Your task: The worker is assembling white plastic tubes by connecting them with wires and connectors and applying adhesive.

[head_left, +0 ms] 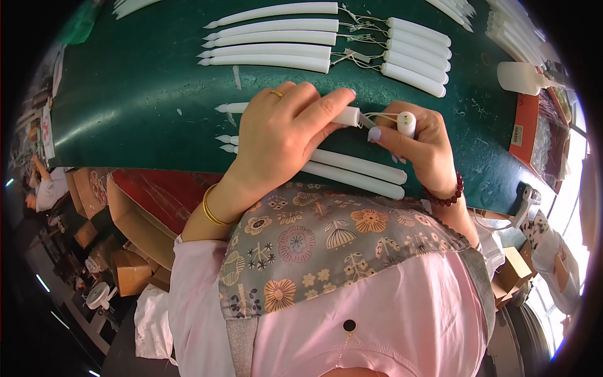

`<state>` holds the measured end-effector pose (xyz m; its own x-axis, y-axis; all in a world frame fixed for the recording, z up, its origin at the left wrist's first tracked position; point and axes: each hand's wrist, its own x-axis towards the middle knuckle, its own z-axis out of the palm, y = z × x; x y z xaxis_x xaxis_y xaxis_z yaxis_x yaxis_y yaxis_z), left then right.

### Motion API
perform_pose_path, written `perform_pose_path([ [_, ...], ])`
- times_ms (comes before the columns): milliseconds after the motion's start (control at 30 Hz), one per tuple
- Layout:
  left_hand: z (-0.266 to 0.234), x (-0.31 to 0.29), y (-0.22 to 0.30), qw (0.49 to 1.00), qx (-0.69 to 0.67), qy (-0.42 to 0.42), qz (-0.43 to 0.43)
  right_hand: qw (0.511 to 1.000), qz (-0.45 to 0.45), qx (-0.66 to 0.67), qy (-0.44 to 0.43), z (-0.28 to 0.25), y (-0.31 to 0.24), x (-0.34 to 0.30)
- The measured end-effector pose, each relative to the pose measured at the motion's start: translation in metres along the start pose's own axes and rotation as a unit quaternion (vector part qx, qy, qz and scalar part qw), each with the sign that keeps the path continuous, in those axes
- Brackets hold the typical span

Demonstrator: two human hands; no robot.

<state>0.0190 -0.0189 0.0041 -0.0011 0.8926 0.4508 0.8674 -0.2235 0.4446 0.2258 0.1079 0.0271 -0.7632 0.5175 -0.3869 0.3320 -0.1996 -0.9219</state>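
While the left hand point(275, 135) grasps the white taper point(347, 117) in its fingers, my feed shows that piece's long axis running left to right over the tabletop point(144, 94). Its blunt end faces the right hand point(427, 141), nearer that end, whose fingers hold a short white cylinder point(407, 124) end-on. A thin wire point(382, 114) spans the gap; whether they also pinch the pale strip point(367, 122), I cannot tell.
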Motion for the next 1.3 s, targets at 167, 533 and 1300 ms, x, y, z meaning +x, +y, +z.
perform_pose_path([
  [167,0.000,-0.002,-0.005,1.000,0.010,-0.018,0.014,1.000,-0.012,-0.007,-0.011,-0.002,-0.003,-0.002],
  [533,0.003,0.003,0.002,0.999,-0.034,0.003,0.002,0.979,-0.034,-0.054,-0.194,-0.005,-0.005,0.012],
  [1300,-0.004,-0.004,-0.005,0.999,-0.019,-0.014,-0.025,0.930,-0.235,-0.281,-0.029,0.002,0.006,-0.001],
])
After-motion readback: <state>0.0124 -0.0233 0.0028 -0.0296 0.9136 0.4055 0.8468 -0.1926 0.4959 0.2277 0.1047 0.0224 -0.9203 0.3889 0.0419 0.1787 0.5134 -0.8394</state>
